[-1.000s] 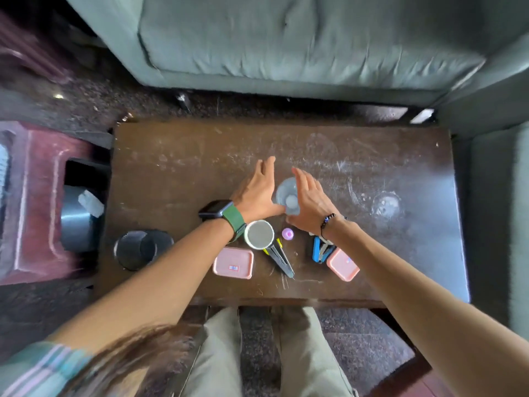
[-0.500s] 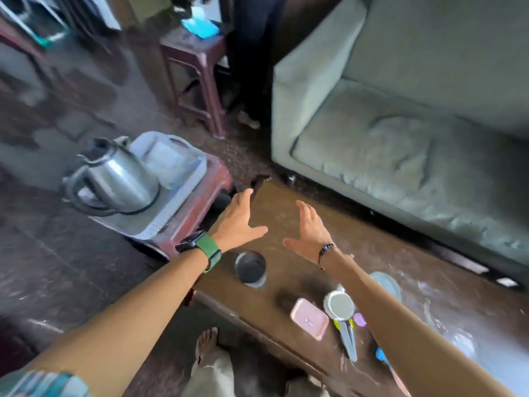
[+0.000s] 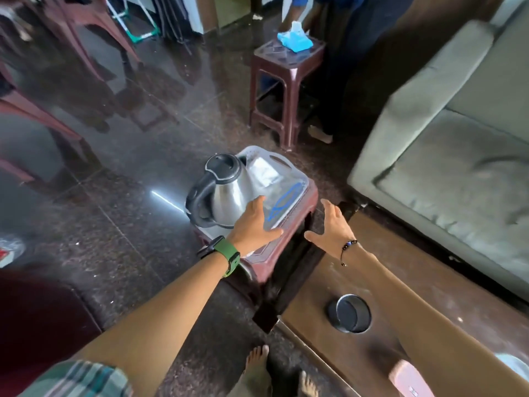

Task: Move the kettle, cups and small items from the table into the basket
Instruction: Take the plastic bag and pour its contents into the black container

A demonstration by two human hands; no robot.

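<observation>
A steel kettle (image 3: 226, 191) with a black lid and handle stands in a pale plastic basket (image 3: 289, 164) on a low maroon stool (image 3: 289, 222). My left hand (image 3: 253, 224), fingers straight, hovers over the basket's near side right of the kettle. My right hand (image 3: 329, 224) is spread open over the gap between stool and brown table (image 3: 340, 279). A dark cup (image 3: 350, 312) stands on the table behind my right forearm. A pink box (image 3: 409, 379) lies at the lower right edge.
A grey-green sofa (image 3: 446, 156) runs along the right. A taller maroon stool (image 3: 282, 81) with a blue tissue pack stands beyond the basket, with a person standing behind it. My bare feet (image 3: 257, 365) are on the dark floor by the table's corner.
The view swung left from the table to the basket. Both hands left the items on the table and moved left, empty, to the basket and the table's end.
</observation>
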